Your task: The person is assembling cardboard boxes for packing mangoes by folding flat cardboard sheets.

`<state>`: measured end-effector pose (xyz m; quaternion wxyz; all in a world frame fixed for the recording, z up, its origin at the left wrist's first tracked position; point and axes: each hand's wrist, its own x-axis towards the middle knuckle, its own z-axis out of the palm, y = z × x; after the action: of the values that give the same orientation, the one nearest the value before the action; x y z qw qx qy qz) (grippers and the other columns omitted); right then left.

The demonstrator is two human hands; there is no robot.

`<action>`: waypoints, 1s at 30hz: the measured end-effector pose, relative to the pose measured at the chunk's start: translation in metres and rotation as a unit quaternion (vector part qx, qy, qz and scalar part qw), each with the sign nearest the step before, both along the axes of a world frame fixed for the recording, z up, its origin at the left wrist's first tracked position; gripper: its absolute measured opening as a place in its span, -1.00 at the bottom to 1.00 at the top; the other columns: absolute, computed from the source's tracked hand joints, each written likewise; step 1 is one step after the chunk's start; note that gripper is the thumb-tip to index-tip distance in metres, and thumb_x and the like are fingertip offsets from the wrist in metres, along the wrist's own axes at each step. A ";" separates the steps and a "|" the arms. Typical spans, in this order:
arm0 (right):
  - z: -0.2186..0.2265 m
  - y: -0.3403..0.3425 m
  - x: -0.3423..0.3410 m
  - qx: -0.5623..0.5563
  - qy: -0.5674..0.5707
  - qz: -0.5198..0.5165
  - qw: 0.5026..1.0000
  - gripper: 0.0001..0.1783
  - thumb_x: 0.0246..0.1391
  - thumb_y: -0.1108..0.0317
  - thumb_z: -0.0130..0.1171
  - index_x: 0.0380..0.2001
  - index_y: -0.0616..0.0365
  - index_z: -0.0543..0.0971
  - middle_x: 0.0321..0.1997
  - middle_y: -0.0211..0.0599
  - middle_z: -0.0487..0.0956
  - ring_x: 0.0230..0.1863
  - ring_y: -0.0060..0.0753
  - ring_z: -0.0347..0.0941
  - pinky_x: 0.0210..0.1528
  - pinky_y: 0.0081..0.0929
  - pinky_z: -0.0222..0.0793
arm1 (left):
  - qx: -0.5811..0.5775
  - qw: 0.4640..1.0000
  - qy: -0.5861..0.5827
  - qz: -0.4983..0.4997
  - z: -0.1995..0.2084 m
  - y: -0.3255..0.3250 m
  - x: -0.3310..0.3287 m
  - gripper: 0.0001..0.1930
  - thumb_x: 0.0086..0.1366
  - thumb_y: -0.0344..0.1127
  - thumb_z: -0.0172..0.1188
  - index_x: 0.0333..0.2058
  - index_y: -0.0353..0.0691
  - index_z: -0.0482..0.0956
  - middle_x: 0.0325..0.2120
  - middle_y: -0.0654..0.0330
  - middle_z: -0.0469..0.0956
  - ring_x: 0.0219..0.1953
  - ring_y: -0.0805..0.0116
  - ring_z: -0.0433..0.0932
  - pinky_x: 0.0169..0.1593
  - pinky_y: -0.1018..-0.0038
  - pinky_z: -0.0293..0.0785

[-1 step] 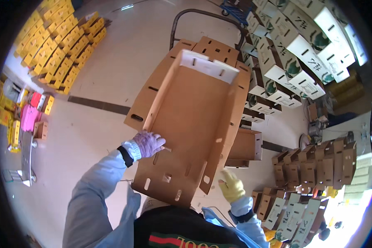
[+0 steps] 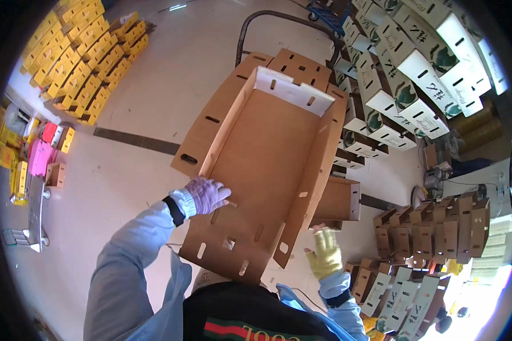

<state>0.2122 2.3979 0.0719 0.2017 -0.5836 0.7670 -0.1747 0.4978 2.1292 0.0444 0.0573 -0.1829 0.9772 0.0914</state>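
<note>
A brown cardboard box, partly folded, lies in front of me on top of flat cardboard blanks. Its far end wall is folded up with a white inner face, and the two long sides stand. The near end flap, with slots and a square hole, lies flat toward my body. My left hand, in a purple glove, is closed over the near part of the left side wall. To the right of the box, apart from it, my right hand in a yellow glove has its fingers stretched out and holds nothing.
A dark cart handle rises behind the blanks. Yellow boxes are stacked far left, white printed boxes far right. Brown boxes stand at the right, and an open box lies beyond my right hand.
My right hand has shifted slightly to the right, away from the box edge, and its fingers are straighter. The left hand stays on the side wall.
</note>
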 end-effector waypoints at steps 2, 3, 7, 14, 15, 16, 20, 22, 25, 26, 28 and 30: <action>0.005 0.002 -0.004 -0.184 0.243 0.032 0.952 -0.51 -0.26 0.14 0.33 -0.15 -0.07 0.53 -0.09 -0.09 0.52 -0.10 0.10 0.44 -0.02 0.08 0.31 | 0.031 0.998 -0.059 0.001 0.005 -0.003 -0.012 -0.63 0.30 0.03 -0.04 -0.10 -0.08 0.46 -0.34 0.10 0.55 -0.24 0.09 0.57 -0.18 0.14 0.47; 0.013 -0.011 -0.007 -0.168 0.232 0.123 0.950 -0.51 -0.35 0.13 0.34 -0.21 -0.07 0.55 -0.11 -0.16 0.50 -0.09 0.05 0.43 -0.01 0.10 0.29 | 0.044 0.997 -0.065 -0.006 0.004 -0.003 -0.015 -0.57 0.30 0.07 -0.06 -0.02 -0.08 0.44 -0.28 0.08 0.55 -0.18 0.07 0.55 -0.10 0.12 0.44; 0.015 -0.056 -0.023 -0.207 0.203 0.285 0.914 -0.58 -0.50 0.14 0.32 -0.43 0.05 0.57 -0.24 -0.26 0.46 -0.10 -0.07 0.41 0.01 0.06 0.28 | 0.015 0.992 -0.080 -0.095 0.010 0.003 -0.045 -0.28 0.23 0.32 -0.11 0.18 -0.08 0.31 0.05 -0.02 0.42 0.13 -0.02 0.35 0.19 0.04 0.20; -0.007 -0.105 -0.018 -0.248 0.251 0.121 0.928 -0.69 -0.55 0.20 0.32 -0.65 0.12 0.51 -0.22 -0.25 0.48 0.00 -0.05 0.34 0.07 0.10 0.17 | 0.063 0.989 0.040 -0.125 0.003 0.040 -0.109 -0.22 0.21 0.30 -0.07 0.24 -0.14 0.19 0.11 -0.11 0.35 0.15 -0.08 0.33 0.22 0.11 0.21; -0.009 -0.104 -0.017 -0.237 0.241 0.112 0.934 -0.66 -0.54 0.20 0.34 -0.60 0.12 0.53 -0.16 -0.23 0.47 0.00 -0.03 0.34 0.08 0.10 0.17 | 0.075 0.991 0.057 -0.094 0.000 0.045 -0.120 -0.28 0.24 0.20 -0.04 0.24 -0.14 0.18 0.09 -0.09 0.37 0.11 -0.05 0.37 0.17 0.13 0.28; -0.010 -0.101 -0.018 -0.227 0.232 0.103 0.940 -0.64 -0.53 0.20 0.35 -0.54 0.11 0.54 -0.11 -0.20 0.46 0.01 -0.01 0.33 0.09 0.11 0.16 | 0.088 0.991 0.074 -0.064 -0.003 0.049 -0.130 -0.34 0.27 0.09 -0.02 0.24 -0.15 0.17 0.07 -0.07 0.39 0.07 -0.01 0.42 0.12 0.16 0.35; -0.007 -0.075 -0.006 -0.235 0.201 0.013 0.951 -0.46 -0.41 0.23 0.35 -0.19 0.06 0.54 0.04 -0.06 0.39 0.05 0.09 0.30 0.11 0.14 0.16 | 0.110 0.988 0.064 -0.087 -0.022 0.051 -0.136 -0.63 0.26 -0.09 0.04 -0.01 -0.08 0.46 -0.23 0.06 0.55 -0.22 0.03 0.57 -0.19 0.20 0.54; -0.036 -0.030 0.010 -0.250 0.171 -0.195 0.933 -0.32 -0.27 0.35 0.32 0.05 0.13 0.41 0.08 0.06 0.38 -0.04 0.24 0.35 0.02 0.09 0.28 | 0.091 0.989 0.098 -0.067 -0.015 0.048 -0.136 -0.72 0.27 -0.09 0.03 -0.13 -0.04 0.53 -0.34 0.09 0.56 -0.31 0.05 0.58 -0.30 0.20 0.55; -0.109 0.083 0.044 0.125 -0.221 -0.332 0.908 -0.12 -0.11 0.41 0.29 0.29 0.13 0.11 -0.08 0.08 0.49 -0.23 0.03 0.50 -0.19 -0.14 0.45 | 0.095 0.989 0.093 -0.066 -0.011 0.054 -0.150 -0.72 0.31 -0.07 0.02 -0.11 -0.02 0.53 -0.34 0.11 0.56 -0.32 0.09 0.57 -0.32 0.23 0.55; -0.105 0.097 0.042 0.211 -0.445 -0.303 0.816 -0.04 -0.10 0.42 0.31 0.33 0.11 0.03 -0.13 0.10 0.51 -0.24 -0.09 0.51 -0.20 -0.19 0.45 | 0.091 0.989 0.090 -0.068 -0.012 0.049 -0.146 -0.72 0.31 -0.07 0.02 -0.11 -0.02 0.53 -0.34 0.11 0.56 -0.32 0.09 0.57 -0.32 0.23 0.55; -0.036 0.086 0.025 0.127 -0.527 -0.271 0.796 -0.01 -0.15 0.52 0.31 0.34 0.12 0.01 -0.16 0.03 0.53 -0.22 -0.21 0.51 -0.22 -0.27 0.45 | 0.127 0.985 0.104 -0.046 -0.016 0.044 -0.138 -0.70 0.31 -0.05 0.03 -0.11 -0.03 0.55 -0.33 0.09 0.56 -0.29 0.06 0.57 -0.28 0.21 0.54; 0.023 0.079 -0.001 -0.101 -0.641 -0.161 0.743 0.06 -0.22 0.76 0.25 0.35 0.13 -0.03 -0.16 -0.13 0.54 -0.23 -0.42 0.49 -0.26 -0.47 0.43 | 0.155 0.984 0.075 -0.052 -0.002 0.045 -0.157 -0.68 0.30 -0.03 0.04 -0.11 -0.06 0.57 -0.31 0.05 0.56 -0.26 0.04 0.56 -0.23 0.19 0.53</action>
<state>0.2109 2.4769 0.0946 0.5548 -0.2186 0.5171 -0.6140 0.3412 2.1744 0.0423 0.0164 -0.1135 0.9610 0.2516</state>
